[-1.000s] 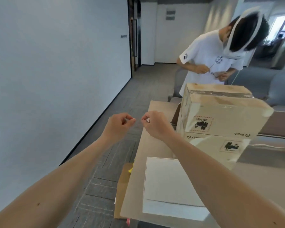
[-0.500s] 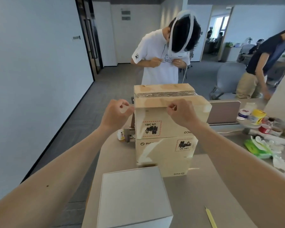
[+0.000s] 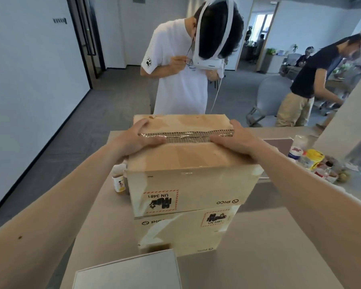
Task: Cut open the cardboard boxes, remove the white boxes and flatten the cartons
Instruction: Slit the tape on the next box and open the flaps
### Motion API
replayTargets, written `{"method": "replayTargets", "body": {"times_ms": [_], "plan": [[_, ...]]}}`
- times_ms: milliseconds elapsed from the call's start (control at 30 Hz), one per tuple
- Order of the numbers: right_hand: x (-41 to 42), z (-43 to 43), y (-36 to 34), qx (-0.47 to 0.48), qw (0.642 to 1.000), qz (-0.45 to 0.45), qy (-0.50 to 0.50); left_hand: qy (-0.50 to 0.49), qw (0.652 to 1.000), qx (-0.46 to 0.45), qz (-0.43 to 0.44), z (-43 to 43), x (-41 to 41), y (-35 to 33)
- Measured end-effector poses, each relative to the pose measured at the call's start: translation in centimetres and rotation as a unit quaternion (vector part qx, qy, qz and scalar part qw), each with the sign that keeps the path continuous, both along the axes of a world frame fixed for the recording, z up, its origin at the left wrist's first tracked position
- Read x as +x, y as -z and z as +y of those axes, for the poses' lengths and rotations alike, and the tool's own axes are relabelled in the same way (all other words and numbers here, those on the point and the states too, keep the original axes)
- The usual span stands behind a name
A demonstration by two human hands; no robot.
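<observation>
1. A white box (image 3: pixel 125 270) lies on the desk (image 3: pixel 269 247), in front of the top carton (image 3: pixel 186 184) and nearest the wearer. It is probably one already taken out.
2. The top carton sits on a second carton (image 3: pixel 181 236). Its front labels read upside down, so it likely stands inverted.
3. The top carton's long axis runs left to right. The taped seam (image 3: pixel 188 137) follows that axis along the middle of its top, with corrugated edges showing.
4. The left hand (image 3: pixel 138 138) lies on the top carton's left end of the seam and the right hand (image 3: pixel 236 140) on the right end. Both sets of fingers are straight and flat, holding nothing and pointing inward. They seem placed to steady the carton or to part the flaps.
5. A small bottle (image 3: pixel 118 182) stands just left of the top carton, and containers (image 3: pixel 312 158) sit to its right.
6. Behind the top carton a person (image 3: pixel 181 80) in a white shirt stands with head bowed.
</observation>
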State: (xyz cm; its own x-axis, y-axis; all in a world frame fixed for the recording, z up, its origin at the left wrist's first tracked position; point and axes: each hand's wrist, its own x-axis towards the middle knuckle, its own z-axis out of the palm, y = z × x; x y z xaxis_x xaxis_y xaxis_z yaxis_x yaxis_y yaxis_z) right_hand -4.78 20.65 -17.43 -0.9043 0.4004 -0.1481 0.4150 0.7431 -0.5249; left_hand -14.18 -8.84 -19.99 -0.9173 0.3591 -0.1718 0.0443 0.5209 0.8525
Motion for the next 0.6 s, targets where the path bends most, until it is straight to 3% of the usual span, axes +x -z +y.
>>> {"method": "replayTargets", "body": {"times_ms": [133,500,600], "plan": [[-2.0,1.1,0.4,-0.001,0.999,-0.043,-0.034,-0.004,1.0,-0.005,0.005,0.7,-0.6,-0.3],[-1.1,2.4,1.3,0.03,0.999,0.016,-0.041,-0.011,0.995,-0.067,0.066,2.8,2.0,-2.7],[0.3,4.3,1.0,0.02,0.998,0.038,-0.045,-0.017,0.996,-0.043,0.072,4.7,3.9,-3.3]]}}
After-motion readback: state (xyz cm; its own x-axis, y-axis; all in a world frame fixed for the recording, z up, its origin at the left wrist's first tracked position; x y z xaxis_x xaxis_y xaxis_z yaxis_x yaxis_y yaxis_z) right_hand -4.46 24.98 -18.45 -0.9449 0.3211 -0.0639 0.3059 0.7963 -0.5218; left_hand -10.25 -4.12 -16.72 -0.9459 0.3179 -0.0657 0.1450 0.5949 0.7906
